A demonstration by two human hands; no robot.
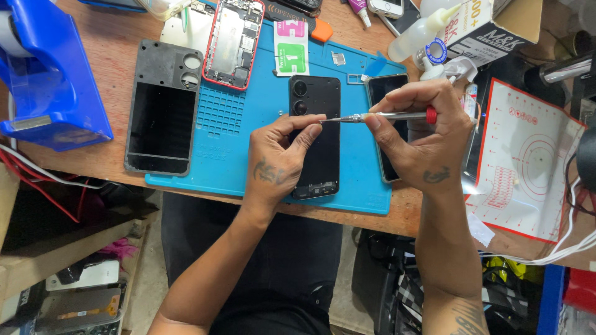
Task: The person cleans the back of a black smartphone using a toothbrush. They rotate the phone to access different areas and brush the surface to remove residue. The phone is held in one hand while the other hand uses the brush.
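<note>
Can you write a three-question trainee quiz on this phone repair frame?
1. Which hand holds the screwdriver?
2. True or false: the black phone lies on the blue mat.
3. What lies left of the mat: (a) grey phone case, (b) a laptop, (c) a mug?

Key: 1. The right hand; the left hand fingers pinch its tip. 2. True. 3. a.

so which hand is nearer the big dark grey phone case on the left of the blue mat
Left. The left hand rests on the black phone, just right of the dark grey phone case; the right hand, holding the red-tipped screwdriver, is farther right, beyond the phone.
</note>
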